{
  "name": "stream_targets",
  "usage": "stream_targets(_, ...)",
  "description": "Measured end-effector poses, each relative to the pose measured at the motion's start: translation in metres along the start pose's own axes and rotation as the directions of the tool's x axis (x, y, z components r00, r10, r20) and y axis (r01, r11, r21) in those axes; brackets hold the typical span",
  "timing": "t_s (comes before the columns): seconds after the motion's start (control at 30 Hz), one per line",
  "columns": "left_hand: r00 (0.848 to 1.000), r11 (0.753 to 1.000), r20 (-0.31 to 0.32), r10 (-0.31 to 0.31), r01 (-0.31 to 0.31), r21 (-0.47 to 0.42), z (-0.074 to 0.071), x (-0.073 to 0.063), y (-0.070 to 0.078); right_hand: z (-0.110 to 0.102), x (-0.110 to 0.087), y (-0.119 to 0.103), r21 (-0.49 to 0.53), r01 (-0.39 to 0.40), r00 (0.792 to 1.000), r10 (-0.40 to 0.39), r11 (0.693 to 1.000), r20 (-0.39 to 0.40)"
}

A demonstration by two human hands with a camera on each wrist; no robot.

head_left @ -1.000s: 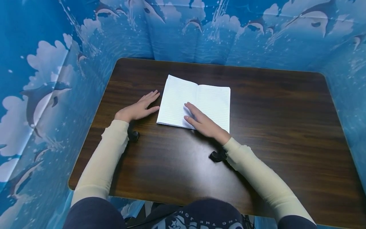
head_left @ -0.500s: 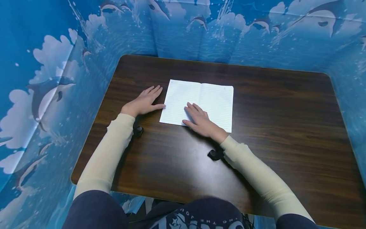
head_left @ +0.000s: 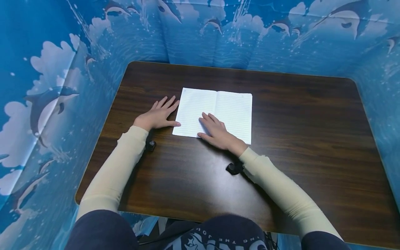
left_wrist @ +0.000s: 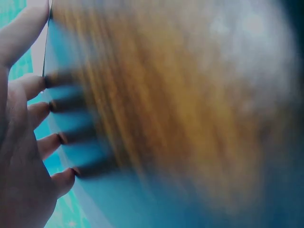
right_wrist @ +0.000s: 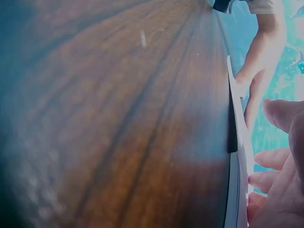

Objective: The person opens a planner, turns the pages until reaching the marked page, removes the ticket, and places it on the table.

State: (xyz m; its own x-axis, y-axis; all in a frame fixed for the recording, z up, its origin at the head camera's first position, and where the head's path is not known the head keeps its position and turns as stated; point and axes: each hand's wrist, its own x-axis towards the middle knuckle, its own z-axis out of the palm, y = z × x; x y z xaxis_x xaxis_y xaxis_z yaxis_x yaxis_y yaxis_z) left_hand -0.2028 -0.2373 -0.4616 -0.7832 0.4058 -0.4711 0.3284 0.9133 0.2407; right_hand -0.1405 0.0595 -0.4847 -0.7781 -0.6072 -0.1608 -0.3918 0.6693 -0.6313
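An open notebook (head_left: 233, 114) with blank lined pages lies on the brown table, its centre fold running away from the person. At its left edge is the left hand (head_left: 157, 114), fingers spread and straight. That thumb overlaps the lower left margin of the page, and the fingertips meet the tabletop in the left wrist view. Over the lower part of the left page, close to the fold, the right hand (head_left: 218, 134) rests with fingers extended and thumb apart. In the right wrist view its fingertips (right_wrist: 259, 181) come right at the paper. Neither hand grips anything.
The dark wood-grain table (head_left: 306, 146) extends far to the right of the notebook. A blue dolphin-print curtain (head_left: 193, 38) surrounds its back and sides. Black wrist devices (head_left: 234, 169) hang beneath both cuffs, close over the tabletop.
The left page has come down flatter. The left hand has shifted right, its thumb now over the page edge and its fingers spread wider. The right hand stays on the page, barely moved.
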Motion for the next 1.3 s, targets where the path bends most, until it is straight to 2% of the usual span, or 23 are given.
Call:
stream_targets(0.13,1.000,1.000,0.021,-0.011,0.011,0.002,-0.004,0.000,0.003,-0.005,-0.003,0.002,0.051,0.004,0.998,0.000,0.999,-0.062)
stream_targets(0.27,0.999,1.000,0.036,-0.016,0.016,-0.009,-0.004,0.000,0.004,-0.019,-0.008,0.014,0.068,-0.014,0.979,0.028,0.998,-0.204)
stream_targets(0.33,0.999,1.000,0.041,-0.019,0.020,-0.014,-0.004,0.000,0.004,-0.029,-0.013,0.026,0.076,-0.050,0.955,0.070,0.996,-0.288)
stream_targets(0.47,0.998,0.999,0.047,-0.030,0.031,-0.023,-0.005,-0.001,0.004,-0.053,-0.025,0.054,0.121,-0.159,0.889,0.196,0.980,-0.413)
stream_targets(0.53,0.998,0.999,0.048,-0.028,0.030,-0.036,-0.005,-0.002,0.004,-0.061,-0.031,0.070,0.145,-0.236,0.865,0.275,0.961,-0.419)
stream_targets(0.6,0.999,0.999,0.044,-0.024,0.026,-0.046,-0.005,-0.002,0.005,-0.068,-0.037,0.084,0.142,-0.309,0.853,0.340,0.940,-0.397)
stream_targets(0.67,0.999,0.998,0.041,-0.018,0.020,-0.059,-0.004,-0.002,0.005,-0.074,-0.040,0.096,0.113,-0.371,0.851,0.386,0.922,-0.357)
stream_targets(0.73,0.999,0.997,0.039,-0.011,0.014,-0.075,-0.003,-0.001,0.005,-0.078,-0.041,0.104,0.070,-0.404,0.857,0.405,0.912,-0.318)
stream_targets(0.87,0.999,0.995,0.046,-0.014,0.019,-0.101,-0.002,0.001,0.004,-0.084,-0.040,0.111,-0.009,-0.414,0.880,0.398,0.910,-0.260)
stream_targets(0.97,0.998,0.994,0.057,-0.031,0.037,-0.106,-0.002,0.002,0.003,-0.085,-0.036,0.112,-0.051,-0.420,0.888,0.398,0.906,-0.231)
stream_targets(1.07,0.999,0.995,0.044,-0.022,0.026,-0.098,-0.002,0.003,0.002,-0.085,-0.033,0.111,-0.072,-0.429,0.886,0.403,0.901,-0.230)
stream_targets(1.3,1.000,0.995,0.026,-0.012,0.015,-0.095,0.000,0.001,0.004,-0.082,-0.032,0.109,-0.049,-0.441,0.875,0.417,0.896,-0.245)
